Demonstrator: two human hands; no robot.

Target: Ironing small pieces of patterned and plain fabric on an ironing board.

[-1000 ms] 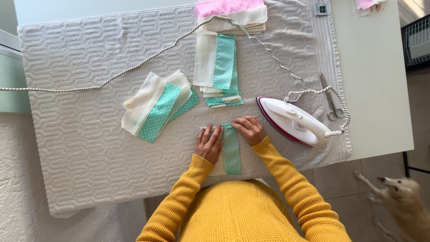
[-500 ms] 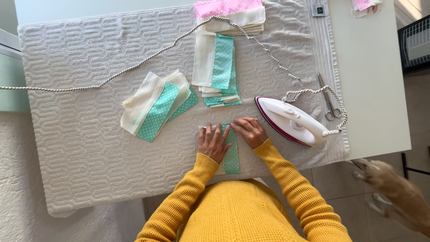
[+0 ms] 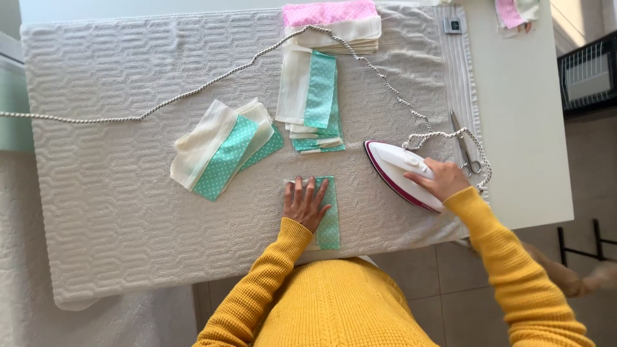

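Hands: splitting up now, each one working its own job.
Left hand [image 3: 306, 203]: lying flat with fingers spread wide, pinning the teal dotted strip [image 3: 329, 218] and the cream piece under it against the towel-covered board [image 3: 116, 212].
Right hand [image 3: 442, 180]: a second ago it was pressing the strip's top edge beside the left; now it is wrapping around the handle of the white iron [image 3: 403, 172], fingers curling closed on it.
Iron: still sitting sole-down on the board, just right of the strip, not touching it; whether it is lifting yet, I cannot tell.
Strip: lying at the board's near edge, straight in front of the yellow-sleeved person, its long side running away from the body.
What the change is saying: the smoothing by two hands looks finished, and one hand alone is now holding the fabric in place.
Cord [image 3: 212, 83]: running from the iron's heel across the board and off the left side, crossing over the far pile.
Nearby piles: a fanned stack of cream and teal pieces [image 3: 222, 154] lying to the left, another stack [image 3: 313, 99] lying straight ahead, a pink-topped pile [image 3: 331, 22] sitting at the far edge.
Scissors [image 3: 464, 144]: resting just beyond the right hand.
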